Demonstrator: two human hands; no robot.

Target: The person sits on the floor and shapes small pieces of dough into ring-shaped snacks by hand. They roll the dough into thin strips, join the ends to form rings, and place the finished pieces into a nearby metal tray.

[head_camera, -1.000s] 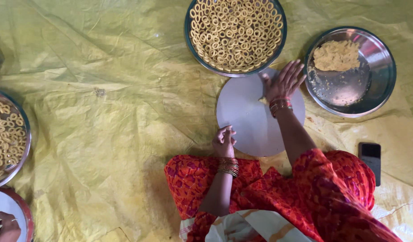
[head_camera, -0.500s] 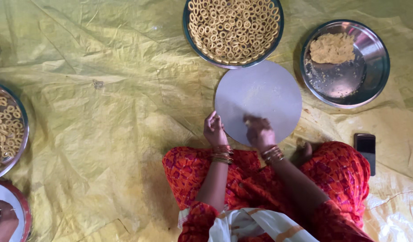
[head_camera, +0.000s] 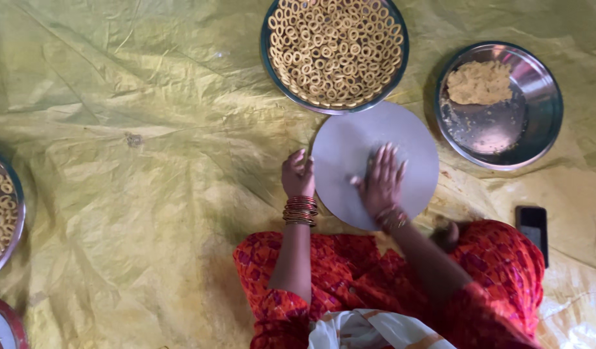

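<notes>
- The round flat grey board (head_camera: pixel 349 161) is lying level on the crinkled yellow plastic sheet (head_camera: pixel 149 161), just in front of the person's knees; being a disc, it is showing no long axis.
- The right hand (head_camera: pixel 380 181) is pressing flat on the board, fingers spread and pointing toward 12 o'clock.
- The left hand (head_camera: pixel 298 174) is resting loosely curled at the board's 9 o'clock edge, gripping nothing visible.
- A steel tray of small fried rings (head_camera: pixel 335 50) is sitting at 12 o'clock, touching the board.
- A steel plate with yellow dough (head_camera: pixel 499 105) is lying at 2 o'clock.
- A black phone (head_camera: pixel 532 229) is lying at 4 o'clock.

Yellow sheet (head_camera: pixel 149 194) carries trays (head_camera: pixel 498 106), board (head_camera: pixel 349 155), phone (head_camera: pixel 532 229).
</notes>
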